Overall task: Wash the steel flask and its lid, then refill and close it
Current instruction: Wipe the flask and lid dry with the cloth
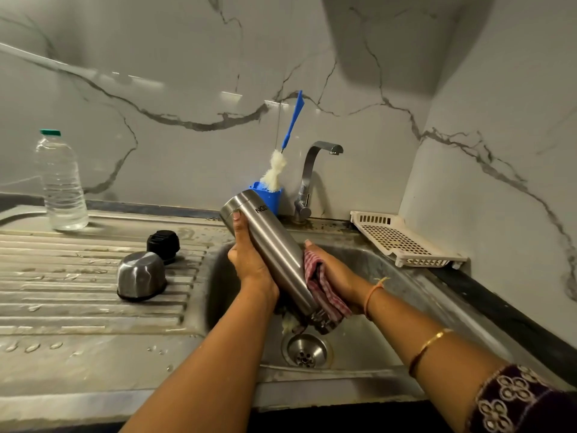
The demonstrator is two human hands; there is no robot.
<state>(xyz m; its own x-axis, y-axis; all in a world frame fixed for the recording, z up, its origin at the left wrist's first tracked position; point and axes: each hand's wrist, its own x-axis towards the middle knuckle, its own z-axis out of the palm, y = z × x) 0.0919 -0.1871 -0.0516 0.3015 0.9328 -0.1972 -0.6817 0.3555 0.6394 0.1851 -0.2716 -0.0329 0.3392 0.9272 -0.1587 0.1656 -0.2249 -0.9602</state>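
The flask (274,254) hangs tilted over the sink (390,295), mouth down toward the drain (307,351), base up and to the left. The left hand (249,260) grips its body, fingers curled round the steel. The right hand (337,273) holds a red checked cloth (321,292) against the flask's lower side, fingers wrapped about it. On the draining board (78,295) sit two lid parts, well apart from the flask: a steel cup (141,275) upside down and, just behind it, a black stopper (163,245). A water bottle (62,185) stands farther left; a bottle brush (278,170) stands in a blue holder (270,198) beside the tap (312,179).
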